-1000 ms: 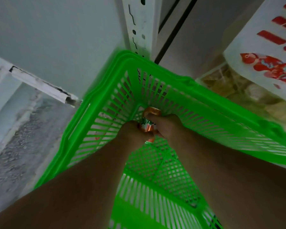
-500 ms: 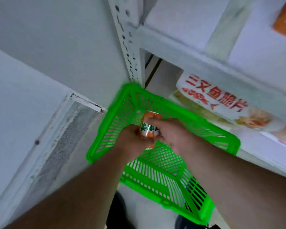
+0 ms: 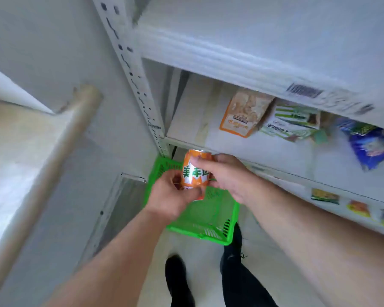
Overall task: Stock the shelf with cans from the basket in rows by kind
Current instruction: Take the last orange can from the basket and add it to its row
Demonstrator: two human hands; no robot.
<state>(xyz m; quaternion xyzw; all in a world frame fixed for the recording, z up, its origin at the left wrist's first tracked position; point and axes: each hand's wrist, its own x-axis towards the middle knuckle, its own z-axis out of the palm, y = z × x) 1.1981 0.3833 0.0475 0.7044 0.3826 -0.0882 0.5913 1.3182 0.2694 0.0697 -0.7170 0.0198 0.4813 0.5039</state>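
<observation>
An orange can (image 3: 195, 171) with a white band and green characters is upright between both hands, well above the green plastic basket (image 3: 211, 218) on the floor. My left hand (image 3: 173, 198) grips its lower part from the left. My right hand (image 3: 226, 176) holds its upper part from the right, thumb across the top front. The basket's visible mesh floor shows no other cans. The white shelf (image 3: 186, 127) behind the can has a bare left end.
Snack bags, an orange pouch (image 3: 244, 114), a green-and-white one (image 3: 293, 122) and a blue one (image 3: 368, 145), lie on the shelf to the right. A perforated white upright (image 3: 133, 74) stands at the shelf's left corner. A pale beam (image 3: 53, 156) slants at left. My legs (image 3: 237, 271) stand beside the basket.
Both hands have lifted the orange can out of the basket. The view has risen far above the floor, so the basket looks small and the shelves have come into sight.
</observation>
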